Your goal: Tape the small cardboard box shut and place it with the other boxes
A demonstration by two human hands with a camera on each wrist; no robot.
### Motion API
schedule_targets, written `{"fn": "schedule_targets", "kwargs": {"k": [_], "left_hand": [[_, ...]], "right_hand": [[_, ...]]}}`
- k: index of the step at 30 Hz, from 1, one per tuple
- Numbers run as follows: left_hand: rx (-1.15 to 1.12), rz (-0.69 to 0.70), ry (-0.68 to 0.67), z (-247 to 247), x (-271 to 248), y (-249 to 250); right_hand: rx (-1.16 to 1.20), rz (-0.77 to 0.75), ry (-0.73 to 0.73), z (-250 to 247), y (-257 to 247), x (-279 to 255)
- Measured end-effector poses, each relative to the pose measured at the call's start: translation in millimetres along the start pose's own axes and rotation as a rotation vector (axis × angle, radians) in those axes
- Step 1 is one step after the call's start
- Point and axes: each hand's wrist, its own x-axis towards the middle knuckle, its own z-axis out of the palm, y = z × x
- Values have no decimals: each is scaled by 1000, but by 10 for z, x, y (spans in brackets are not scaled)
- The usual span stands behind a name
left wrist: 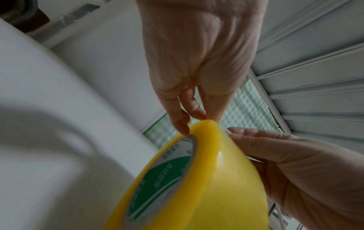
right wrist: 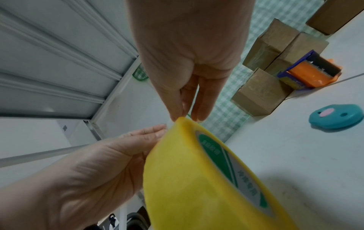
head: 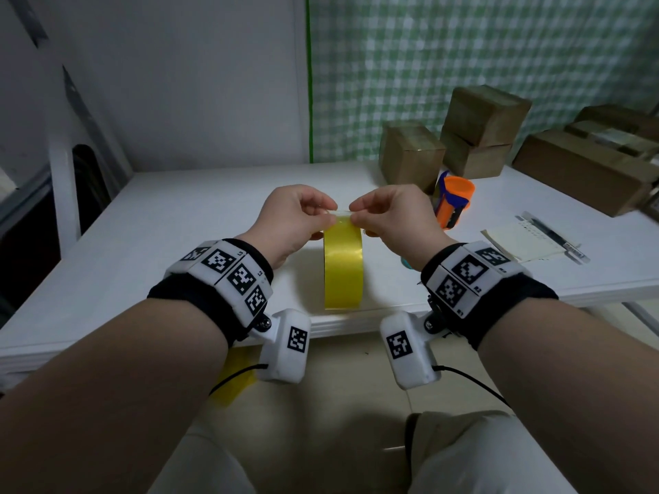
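I count one yellow tape roll [head: 343, 269] and three small boxes [head: 412, 155] stacked together. My left hand [head: 292, 219] and right hand [head: 392, 217] pinch the roll's top; the boxes sit beyond my right hand.

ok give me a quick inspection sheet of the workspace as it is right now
surface: white table, bare on its left side.
job's things: yellow tape roll held upright above the near table edge; stacked cardboard boxes at the far right. Which box is to be taped cannot be told.
clutter: orange and blue tape dispenser, teal round object, paper pad, pen.
grippers: left hand and right hand both pinch the roll's top, fingers at the tape's edge.
cables: black leads from the wrist cameras.
surroundings: white wall, green checked curtain.
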Motion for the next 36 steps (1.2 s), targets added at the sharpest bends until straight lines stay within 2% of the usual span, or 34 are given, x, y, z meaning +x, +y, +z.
{"fn": "schedule_targets", "kwargs": {"k": [10,17,22,32,36], "left_hand": [[8,-24,-3,7,45,-57],[43,34,-19,22,52,-118],[33,29,-32,10,46,-132],[54,11,48,56,31,-84],[78,-38,48,68,55,-82]], "right_hand": [[-74,-36,25,5,-10,1],[-145,-68,10,-2,-32,-10],[-144,-50,-60,33,-51,-19],[-77,77,-47,66,-38,24],[-105,110,-18,96,-20,60]]}}
